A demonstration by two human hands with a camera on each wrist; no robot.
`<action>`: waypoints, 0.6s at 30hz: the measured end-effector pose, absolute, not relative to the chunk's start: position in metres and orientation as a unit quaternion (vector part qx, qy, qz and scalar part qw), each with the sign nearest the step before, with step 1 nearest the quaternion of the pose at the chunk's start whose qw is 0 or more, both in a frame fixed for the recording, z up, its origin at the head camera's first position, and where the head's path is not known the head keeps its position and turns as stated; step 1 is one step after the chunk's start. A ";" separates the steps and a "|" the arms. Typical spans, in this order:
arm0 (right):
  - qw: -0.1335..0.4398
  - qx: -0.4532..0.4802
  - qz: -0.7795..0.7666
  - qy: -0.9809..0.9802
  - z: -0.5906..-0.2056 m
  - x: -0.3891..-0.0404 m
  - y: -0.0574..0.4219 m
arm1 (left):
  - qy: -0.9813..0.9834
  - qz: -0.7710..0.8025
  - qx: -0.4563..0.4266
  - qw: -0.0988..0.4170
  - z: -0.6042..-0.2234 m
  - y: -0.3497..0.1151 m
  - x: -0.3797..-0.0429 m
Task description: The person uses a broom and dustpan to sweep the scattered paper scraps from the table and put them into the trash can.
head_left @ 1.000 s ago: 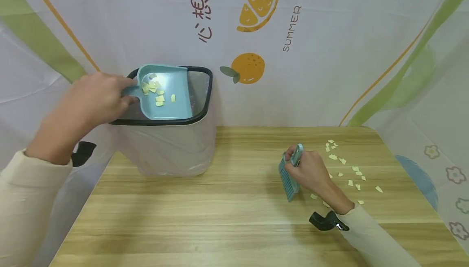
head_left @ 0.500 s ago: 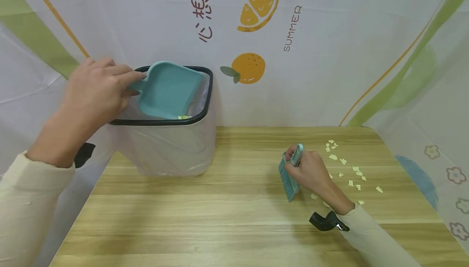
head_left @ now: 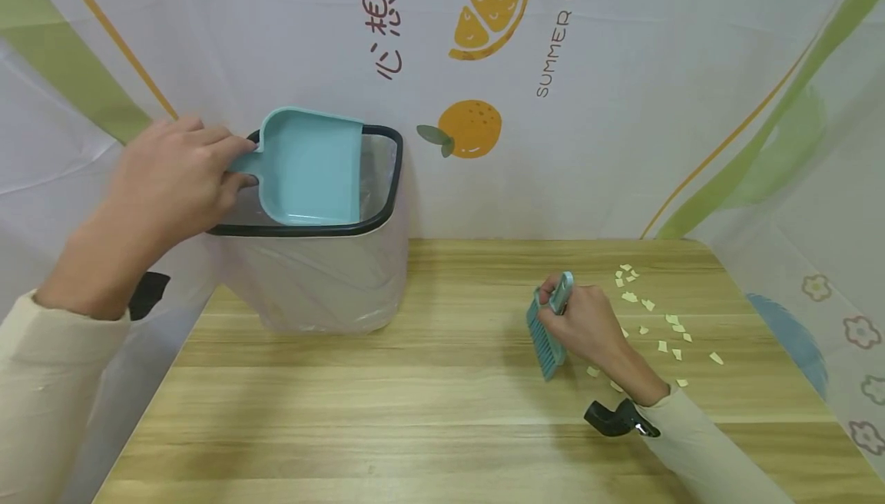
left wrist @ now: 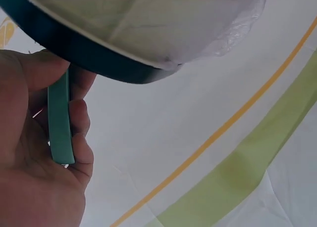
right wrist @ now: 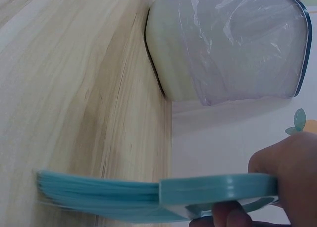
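Note:
My left hand point(head_left: 176, 174) grips the short handle of a light-blue dustpan point(head_left: 313, 170), its fingers curled round the handle point(left wrist: 60, 120) in the left wrist view. The pan lies over the mouth of a lined trash bin point(head_left: 332, 281), and its inner surface shows no scraps. At the right of the table, my right hand point(head_left: 584, 323) holds a blue hand brush point(head_left: 546, 339) by its handle. In the right wrist view the brush's bristles point(right wrist: 99, 190) point down to the wood. Yellow paper scraps point(head_left: 662, 346) lie scattered to the right of that hand.
The bin has a black rim point(head_left: 396, 181) and a clear plastic liner, and stands at the table's back left. A printed white cloth point(head_left: 622, 143) hangs right behind the wooden table point(head_left: 415, 427). Black mounts point(head_left: 611, 418) sit at both wrists.
The dustpan held scraps, tipped down into the bin with them sliding off its front edge, and is now levelled back without them. The right hand and brush stay put.

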State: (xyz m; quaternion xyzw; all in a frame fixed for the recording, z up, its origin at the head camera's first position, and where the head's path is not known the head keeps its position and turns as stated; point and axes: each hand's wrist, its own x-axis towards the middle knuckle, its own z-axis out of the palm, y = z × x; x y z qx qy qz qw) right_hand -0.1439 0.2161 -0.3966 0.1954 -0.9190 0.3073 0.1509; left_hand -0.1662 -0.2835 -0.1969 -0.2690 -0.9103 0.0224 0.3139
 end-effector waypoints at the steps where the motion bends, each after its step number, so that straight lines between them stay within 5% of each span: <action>1: 0.151 0.195 0.307 -0.919 -0.397 -0.144 0.216 | -0.914 0.021 -0.264 0.306 -0.196 -0.284 -0.166; 10: 0.151 0.194 0.306 -0.920 -0.397 -0.144 0.216 | -0.959 -0.002 -0.185 0.216 -0.195 -0.290 -0.162; 18: 0.149 0.191 0.308 -0.920 -0.398 -0.144 0.216 | -0.964 -0.013 -0.170 0.202 -0.197 -0.292 -0.158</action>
